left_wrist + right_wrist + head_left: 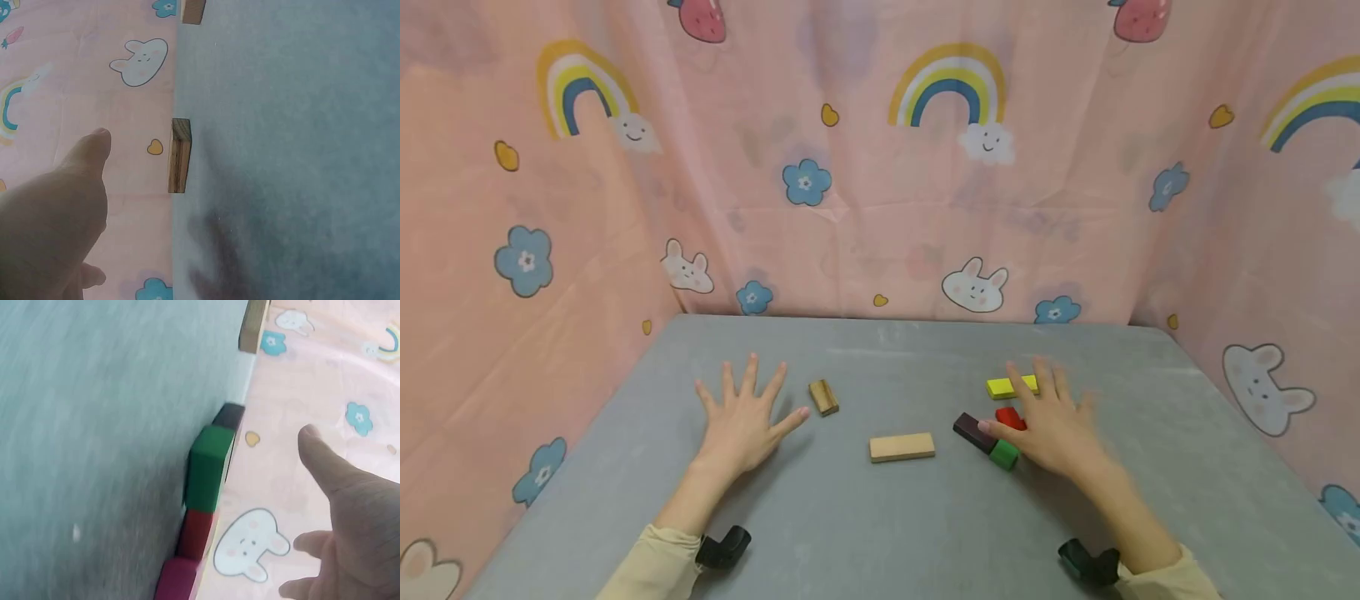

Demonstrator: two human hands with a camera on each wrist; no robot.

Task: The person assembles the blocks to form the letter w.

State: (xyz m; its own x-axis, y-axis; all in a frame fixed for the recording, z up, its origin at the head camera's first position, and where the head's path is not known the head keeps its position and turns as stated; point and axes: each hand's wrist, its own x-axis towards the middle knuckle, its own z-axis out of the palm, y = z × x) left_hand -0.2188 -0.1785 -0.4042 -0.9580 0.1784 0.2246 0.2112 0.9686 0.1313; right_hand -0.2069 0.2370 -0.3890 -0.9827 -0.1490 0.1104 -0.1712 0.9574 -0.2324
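Note:
My left hand (741, 427) has its fingers spread above the left part of the table and holds nothing. Just right of its fingertips lies a brown grooved wooden block (823, 397). A pale wooden block (902, 447) sits between the two hands. My right hand (1058, 427), slightly blurred, spreads its fingers over a group of coloured blocks. Around it show a yellow block (1002, 388), a red block (1011, 418), a dark block (973, 432) and a green block (1004, 454). A magenta block (177, 579) appears only in the right wrist view.
The grey table (880, 533) ends at a pink patterned curtain (865, 233) behind and at both sides. A black wrist device (724, 548) is on the left wrist, and another black device (1088, 563) is on the right.

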